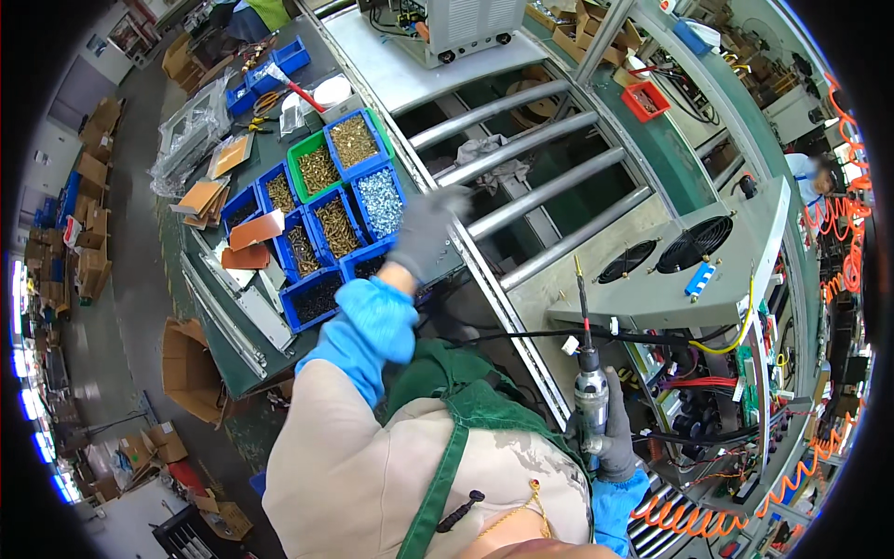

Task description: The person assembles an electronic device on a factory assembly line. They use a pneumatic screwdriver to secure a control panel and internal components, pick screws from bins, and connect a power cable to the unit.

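Fingers of your grey-gloved left hand (424,233) are spreading open over the blue plastic screw bins (326,224) on the bench, while your right hand (615,424) is gripping the silver electric screwdriver (589,391) upright, bit clear.

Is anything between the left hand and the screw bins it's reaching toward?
Nothing visible. The gloved left hand is at the right edge of the blue screw bins, beside the silver screws, with no object between. The right hand holds the screwdriver upright, well clear.
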Available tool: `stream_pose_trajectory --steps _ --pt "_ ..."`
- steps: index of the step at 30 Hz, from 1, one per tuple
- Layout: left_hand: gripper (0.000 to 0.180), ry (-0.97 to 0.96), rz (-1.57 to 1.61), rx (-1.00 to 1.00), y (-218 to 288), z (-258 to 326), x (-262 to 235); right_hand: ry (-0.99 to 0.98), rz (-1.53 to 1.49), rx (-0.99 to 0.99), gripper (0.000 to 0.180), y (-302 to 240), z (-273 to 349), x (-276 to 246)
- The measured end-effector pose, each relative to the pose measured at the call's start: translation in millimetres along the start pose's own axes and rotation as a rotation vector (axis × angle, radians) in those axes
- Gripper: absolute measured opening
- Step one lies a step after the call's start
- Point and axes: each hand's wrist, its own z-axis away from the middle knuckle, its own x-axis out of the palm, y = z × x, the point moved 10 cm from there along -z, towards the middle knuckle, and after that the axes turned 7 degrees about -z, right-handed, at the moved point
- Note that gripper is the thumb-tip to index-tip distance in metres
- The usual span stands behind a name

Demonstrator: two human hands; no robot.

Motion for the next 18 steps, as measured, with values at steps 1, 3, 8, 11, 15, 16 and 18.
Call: stream_pose_trajectory --steps 1,3,8,11,15,16,18 --pt "0.025 0.202 -0.355 -0.127 -42.8 -11.9 -35.5 0.005 -0.023 -0.013 0.123 -0.9 0.1 -0.4" --pt "0.026 -0.013 -0.793 -0.229 -119.0 -24.8 -40.9 -0.012 -0.060 -0.011 0.124 -0.2 -0.2 1.0" --pt "0.019 -0.127 -1.160 -0.113 -193.6 -39.0 -12.7 0.016 -0.026 -0.037 0.126 -8.0 6.2 0.5" --pt "0.021 -0.137 -1.181 0.037 -189.6 -49.2 -3.0 -0.004 0.123 -0.055 0.123 -20.1 17.5 4.5" --pt "0.020 -0.172 -1.050 -0.072 -209.3 -55.4 -13.2 -0.089 0.122 -0.118 0.119 -28.7 44.2 10.4" --pt "0.024 -0.120 -1.031 -0.067 -212.0 -56.6 -19.6 -0.089 0.125 -0.165 0.119 -31.3 53.1 9.7" --pt "0.028 -0.042 -0.949 -0.095 -224.2 -60.3 -32.1 -0.091 0.130 -0.230 0.119 -31.3 69.2 5.7"
